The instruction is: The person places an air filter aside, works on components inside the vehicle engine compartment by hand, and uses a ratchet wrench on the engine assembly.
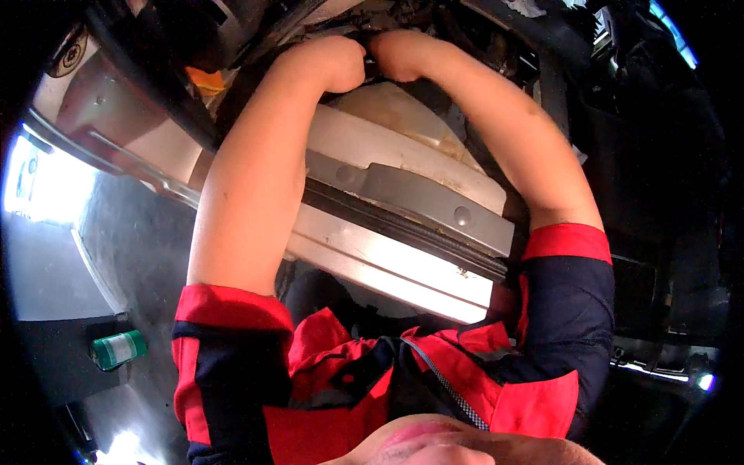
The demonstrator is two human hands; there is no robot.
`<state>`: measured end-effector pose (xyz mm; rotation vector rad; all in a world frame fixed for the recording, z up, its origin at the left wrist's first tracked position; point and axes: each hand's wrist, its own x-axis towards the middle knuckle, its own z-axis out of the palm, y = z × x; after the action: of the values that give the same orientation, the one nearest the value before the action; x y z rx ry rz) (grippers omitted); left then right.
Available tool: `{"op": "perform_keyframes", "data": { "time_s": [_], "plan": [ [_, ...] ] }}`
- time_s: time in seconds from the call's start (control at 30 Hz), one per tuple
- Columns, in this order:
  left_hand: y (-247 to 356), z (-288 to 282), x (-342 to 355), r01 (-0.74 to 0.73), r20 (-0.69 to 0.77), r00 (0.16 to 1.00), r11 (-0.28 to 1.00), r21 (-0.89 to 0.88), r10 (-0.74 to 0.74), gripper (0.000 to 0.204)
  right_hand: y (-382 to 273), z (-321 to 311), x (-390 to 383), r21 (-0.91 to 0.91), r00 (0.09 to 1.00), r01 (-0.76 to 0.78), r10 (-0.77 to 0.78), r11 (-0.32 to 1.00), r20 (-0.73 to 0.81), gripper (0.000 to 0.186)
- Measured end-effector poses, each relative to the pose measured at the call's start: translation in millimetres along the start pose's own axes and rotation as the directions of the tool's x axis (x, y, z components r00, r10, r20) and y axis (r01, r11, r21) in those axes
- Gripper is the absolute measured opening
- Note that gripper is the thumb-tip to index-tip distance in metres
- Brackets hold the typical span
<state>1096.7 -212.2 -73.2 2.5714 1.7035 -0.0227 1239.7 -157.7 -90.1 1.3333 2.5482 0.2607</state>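
Head view looks along both bare forearms reaching up into the dark underside of a car. The left hand (335,63) and the right hand (399,56) meet close together at the top of the picture, knuckles nearly touching, both curled around a dark part (370,43) tucked in the shadowed gap between them. Only a sliver of that part shows, so I cannot tell what it is, nor how tightly the fingers close on it; both hands look bent into a grip rather than spread flat.

Just below the hands sits a pale, stained plastic tank (403,116), and below that a silver metal panel (403,232) crossed by a dark rubber strip (403,225). Red and navy work sleeves (232,341) cover the upper arms. A green can (118,349) lies well apart at lower left on the floor.

Judging by its setting, the dark part is likely stiff, fixed to the car and possibly greasy, so it would call for a firm two-handed hold close to where it mounts. The tank nearby looks thin-walled and best not leaned on.
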Motion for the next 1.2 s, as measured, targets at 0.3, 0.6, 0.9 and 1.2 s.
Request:
{"op": "perform_keyframes", "data": {
  "time_s": [0.3,0.6,0.9,1.2],
  "plan": [
    [0.8,-1.8,-1.8,-0.038,0.029,0.999,0.999,0.033,0.037,0.053,7.2,8.0,-11.7,-0.104,0.965,0.103,-0.124,0.989,-0.229,0.042],
    [-0.3,4.6,1.4,0.027,-0.036,0.999,0.999,-0.024,-0.028,0.052,13.8,21.2,0.6,-0.080,0.929,0.120,-0.140,0.990,-0.341,0.012],
    [2.8,-0.9,-1.7,0.027,0.011,1.000,1.000,0.008,-0.027,0.050,1.1,-4.7,-1.2,-0.107,0.985,0.158,-0.149,0.982,0.090,0.031],
    [2.6,-1.9,2.2,0.021,0.052,0.998,0.999,0.033,-0.023,0.049,9.8,4.0,7.5,-0.013,0.974,0.222,-0.221,0.975,0.045,0.033]
  ]
}}
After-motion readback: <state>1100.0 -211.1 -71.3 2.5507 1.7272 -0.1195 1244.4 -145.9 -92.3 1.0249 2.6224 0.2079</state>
